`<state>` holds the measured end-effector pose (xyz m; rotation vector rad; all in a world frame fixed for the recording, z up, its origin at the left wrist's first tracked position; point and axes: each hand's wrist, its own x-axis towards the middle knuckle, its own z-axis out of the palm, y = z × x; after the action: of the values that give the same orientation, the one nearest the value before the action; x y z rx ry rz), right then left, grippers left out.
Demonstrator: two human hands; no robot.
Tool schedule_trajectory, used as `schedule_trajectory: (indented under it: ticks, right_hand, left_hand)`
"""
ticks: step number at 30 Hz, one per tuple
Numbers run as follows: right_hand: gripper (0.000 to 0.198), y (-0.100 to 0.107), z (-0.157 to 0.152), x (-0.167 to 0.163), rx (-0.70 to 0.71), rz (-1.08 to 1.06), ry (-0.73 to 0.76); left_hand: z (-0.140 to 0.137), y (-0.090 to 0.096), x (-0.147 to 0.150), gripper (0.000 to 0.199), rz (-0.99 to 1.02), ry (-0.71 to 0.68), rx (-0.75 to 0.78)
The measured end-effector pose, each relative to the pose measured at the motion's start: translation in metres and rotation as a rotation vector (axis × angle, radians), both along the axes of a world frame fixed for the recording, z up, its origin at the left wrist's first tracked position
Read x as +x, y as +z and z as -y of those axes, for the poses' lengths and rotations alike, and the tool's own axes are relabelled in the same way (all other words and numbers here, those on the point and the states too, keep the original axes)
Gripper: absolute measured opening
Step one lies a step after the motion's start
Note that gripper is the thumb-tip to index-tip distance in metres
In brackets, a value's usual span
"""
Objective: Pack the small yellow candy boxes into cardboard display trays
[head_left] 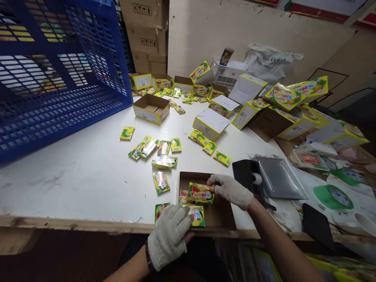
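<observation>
At the table's front edge lies an open carton [225,216], brown inside. My right hand [232,190], in a white fingerless glove, pinches the right end of a small yellow-green fruit-print box [201,192] over the carton's left part. My left hand [172,233], gloved alike, has its fingers closed at the left end of another small box [198,216] by the carton's near left corner; its thumb is partly hidden. Behind the right hand's box, one more small box [183,196] shows inside the carton. Beside the left hand lies a small box [161,210], with another [161,182] farther back.
Several small boxes [148,147] lie scattered mid-table. Open display cartons [151,109] and white-backed ones [211,123] stand behind. A blue plastic crate [96,94] occupies the left. On the right are a black tape dispenser [246,176], a clear plastic tray [279,176] and green tape rolls [333,197].
</observation>
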<state>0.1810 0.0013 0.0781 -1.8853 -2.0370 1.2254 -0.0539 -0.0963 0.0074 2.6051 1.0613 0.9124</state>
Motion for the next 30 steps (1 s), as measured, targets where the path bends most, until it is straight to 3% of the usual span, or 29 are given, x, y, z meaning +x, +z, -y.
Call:
schedule_trajectory:
  ticks: [4, 9, 13, 18, 27, 30]
  right_hand:
    - [0.019, -0.017, -0.011, -0.018, 0.262, 0.16, 0.058]
    - [0.029, -0.047, -0.009, -0.047, 0.379, 0.517, 0.151]
    - [0.028, -0.062, -0.007, -0.045, 0.394, 0.479, 0.084]
    - [0.026, -0.067, -0.005, -0.04, 0.399, 0.372, 0.0]
    - [0.027, -0.062, -0.001, -0.065, 0.339, 0.504, 0.127]
    - [0.027, -0.06, 0.004, -0.071, 0.306, 0.545, 0.231]
  left_hand:
    - [-0.011, 0.015, 0.004, 0.02, -0.363, -0.136, -0.168]
    - [-0.019, 0.019, 0.002, 0.012, -0.449, -0.208, -0.228]
    - [-0.023, 0.014, -0.001, 0.012, -0.418, -0.229, -0.17]
    - [-0.028, 0.011, -0.005, 0.008, -0.417, -0.251, -0.111]
    - [-0.029, 0.009, -0.006, 0.006, -0.405, -0.255, -0.097]
    - [-0.026, 0.006, -0.005, 0.007, -0.383, -0.251, -0.101]
